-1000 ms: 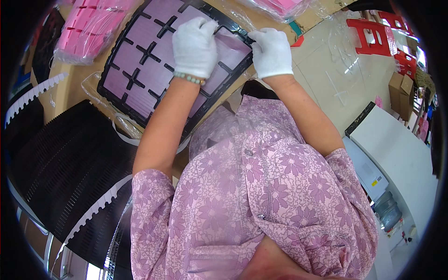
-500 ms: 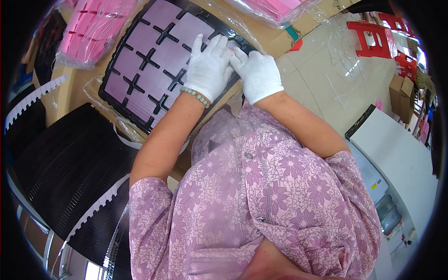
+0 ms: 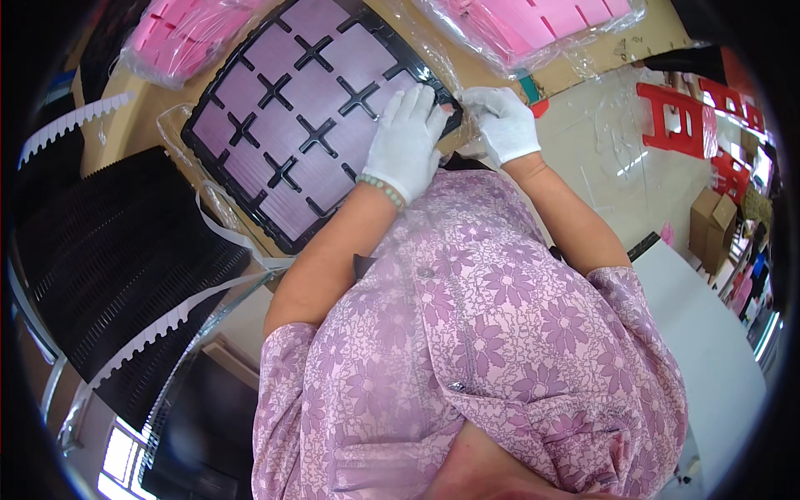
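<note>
A black tray [image 3: 358,97] with cross-shaped ridges lies ahead of me, lilac sheet [image 3: 250,179] showing between the ridges. My left hand [image 3: 406,143], in a white glove with a beaded bracelet at the wrist, rests on the tray's right side. Its fingers are stretched out and point toward the far rim. My right hand [image 3: 507,129], also in a white glove, is just beyond the tray's right corner, apart from it. Its thumb and fingers are bent together near clear plastic film; what they hold, if anything, is too small to name.
Pink slotted pieces in clear wrap [image 3: 550,29] sit at the far right of the tan table, and another pink wrapped bundle [image 3: 179,37] at the far left. Black slotted sheets [image 3: 117,258] with white toothed strips stand on the left. Red stools [image 3: 673,117] and a cardboard box [image 3: 711,225] are off right.
My right hand has left the tray's corner and moved right, away from my left hand. The left hand has slid slightly toward the near right side. The whole view has shifted a little.
</note>
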### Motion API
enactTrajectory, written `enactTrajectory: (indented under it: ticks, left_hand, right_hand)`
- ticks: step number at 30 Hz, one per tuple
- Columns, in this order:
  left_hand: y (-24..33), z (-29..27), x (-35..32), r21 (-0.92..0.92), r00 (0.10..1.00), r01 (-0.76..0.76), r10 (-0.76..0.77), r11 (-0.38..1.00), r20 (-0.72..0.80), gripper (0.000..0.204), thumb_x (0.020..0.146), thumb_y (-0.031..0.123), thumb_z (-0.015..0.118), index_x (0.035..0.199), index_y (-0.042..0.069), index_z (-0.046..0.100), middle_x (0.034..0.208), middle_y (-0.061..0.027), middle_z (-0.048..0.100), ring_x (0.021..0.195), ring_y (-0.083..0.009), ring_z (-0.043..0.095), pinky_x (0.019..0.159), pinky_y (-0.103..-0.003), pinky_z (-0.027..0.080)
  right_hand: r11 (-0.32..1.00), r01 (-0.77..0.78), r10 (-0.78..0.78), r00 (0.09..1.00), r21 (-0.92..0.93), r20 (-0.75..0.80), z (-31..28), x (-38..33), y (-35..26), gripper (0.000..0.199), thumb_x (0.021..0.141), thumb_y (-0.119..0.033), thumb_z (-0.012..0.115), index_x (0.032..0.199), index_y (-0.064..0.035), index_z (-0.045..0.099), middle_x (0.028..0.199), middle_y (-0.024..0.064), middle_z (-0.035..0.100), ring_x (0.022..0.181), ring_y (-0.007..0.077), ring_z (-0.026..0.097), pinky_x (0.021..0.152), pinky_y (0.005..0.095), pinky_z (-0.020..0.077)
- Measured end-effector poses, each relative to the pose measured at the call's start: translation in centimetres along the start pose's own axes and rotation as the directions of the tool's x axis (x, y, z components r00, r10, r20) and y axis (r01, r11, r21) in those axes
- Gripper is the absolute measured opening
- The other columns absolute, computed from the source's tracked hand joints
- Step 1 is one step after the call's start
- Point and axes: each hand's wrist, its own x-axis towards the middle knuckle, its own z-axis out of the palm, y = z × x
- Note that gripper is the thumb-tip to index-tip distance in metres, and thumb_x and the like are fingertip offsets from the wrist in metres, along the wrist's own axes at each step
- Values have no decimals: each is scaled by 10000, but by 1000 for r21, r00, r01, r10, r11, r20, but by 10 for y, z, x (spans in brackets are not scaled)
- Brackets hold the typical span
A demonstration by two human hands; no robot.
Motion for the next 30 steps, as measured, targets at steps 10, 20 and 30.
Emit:
enactTrajectory:
  ticks: [10,20,30]
  left_hand:
    - [0,5,-44,-67,965,207,-215,976,-150,208,736,60,608,944,58,614,941,-145,622,903,-346,608,763,-426,500]
    - [26,-18,-33,147,875,473,-482,869,30,232,721,126,664,941,92,597,816,-101,599,825,-319,590,711,-452,466]
    - [56,-124,-35,296,881,397,-270,869,-389,365,548,53,745,882,91,602,769,-108,553,724,-334,549,666,-420,465]
  right_hand:
    - [977,-15,-30,978,215,205,-11,27,24,253,796,-23,517,947,-50,718,937,127,697,899,290,635,845,344,497]
    - [846,-146,-35,945,513,326,-34,29,7,234,815,32,537,969,-9,708,994,123,698,896,193,644,839,288,498]
    - [677,106,-191,981,728,34,-104,61,-25,264,890,92,476,1088,46,643,1093,125,683,930,144,623,853,265,496]
